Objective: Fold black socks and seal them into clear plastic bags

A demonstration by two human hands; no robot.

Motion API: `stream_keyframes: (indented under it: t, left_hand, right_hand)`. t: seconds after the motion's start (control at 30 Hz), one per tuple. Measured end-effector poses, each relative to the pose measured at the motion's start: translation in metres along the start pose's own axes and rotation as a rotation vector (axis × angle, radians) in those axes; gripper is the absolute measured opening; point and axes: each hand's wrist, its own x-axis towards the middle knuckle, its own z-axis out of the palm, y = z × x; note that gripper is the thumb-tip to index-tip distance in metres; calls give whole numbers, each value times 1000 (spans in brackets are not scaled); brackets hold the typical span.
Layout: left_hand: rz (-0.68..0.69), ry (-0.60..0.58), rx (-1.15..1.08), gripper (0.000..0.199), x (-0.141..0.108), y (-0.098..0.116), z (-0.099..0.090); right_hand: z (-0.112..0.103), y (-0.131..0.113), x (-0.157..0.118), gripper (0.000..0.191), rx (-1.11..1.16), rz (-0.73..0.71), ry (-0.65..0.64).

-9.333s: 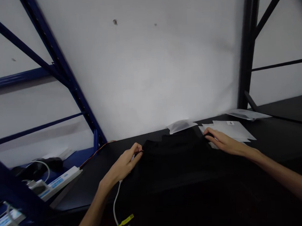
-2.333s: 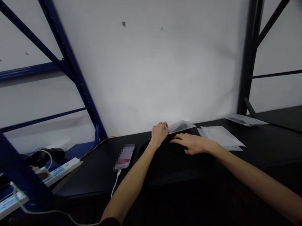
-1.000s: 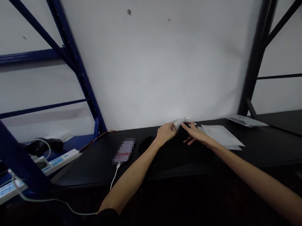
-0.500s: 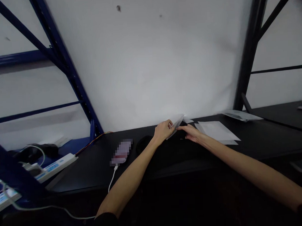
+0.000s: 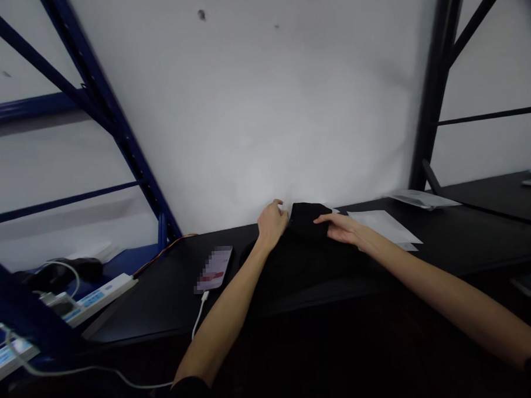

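A black item [image 5: 308, 219] with a soft, cloth-like look stands up at the back of the black shelf, near the wall. My right hand [image 5: 342, 227] grips its right side, thumb across the front and the other fingers curled behind or under. At the item's left edge is my left hand [image 5: 272, 225], its fingers bent inward; what they hold, if anything, is hidden from this angle. White translucent bags or sheets [image 5: 383, 224] lie flat just right of my right hand. The item's lower part blends into the dark shelf.
A phone [image 5: 216, 268] on a white charging cable lies left of my left forearm. Power strips [image 5: 100, 297] sit by the blue rack post [image 5: 134, 152]. Another clear bag [image 5: 424, 198] lies near the dark post at right. The white wall [image 5: 261, 105] closes off the back.
The white translucent bag between my hands has dropped mostly out of sight, and the black item now stands up there. My left hand has shifted left; my right hand has moved slightly right.
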Motion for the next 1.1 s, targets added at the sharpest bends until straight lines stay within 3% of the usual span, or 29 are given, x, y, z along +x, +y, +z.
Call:
stream_keyframes:
  t: [0.1, 0.2, 0.3, 0.4, 0.57, 0.73, 0.93, 1.03, 1.1]
  left_hand:
    - [49, -56, 34, 37, -3, -1, 4]
    - [66, -159, 10, 32, -8, 2, 9]
    - [146, -188, -6, 32, -11, 4, 11]
    - [214, -176, -24, 34, -12, 2, 12]
    - [83, -129, -113, 31, -5, 1, 13]
    - [36, -30, -202, 30, -3, 5, 12]
    - [39, 15, -128, 33, -9, 9, 11]
    - [79, 18, -85, 32, -12, 13, 11]
    - [134, 9, -55, 32, -15, 16, 11]
  right_hand:
    - [4, -7, -4, 22, 63, 69, -5]
    - [7, -10, -7, 21, 98, 8, 0]
    - [8, -7, -6, 22, 104, -40, -44]
    - [5, -2, -4, 23, 85, -30, -93]
    - [-1, 1, 1, 23, 56, 40, -125]
    - [2, 0, -3, 19, -63, 111, -44]
    - [16, -5, -17, 15, -273, 170, 17]
    - [14, -3, -14, 15, -248, 207, 78]
    - [9, 1, -7, 17, -172, 153, 130]
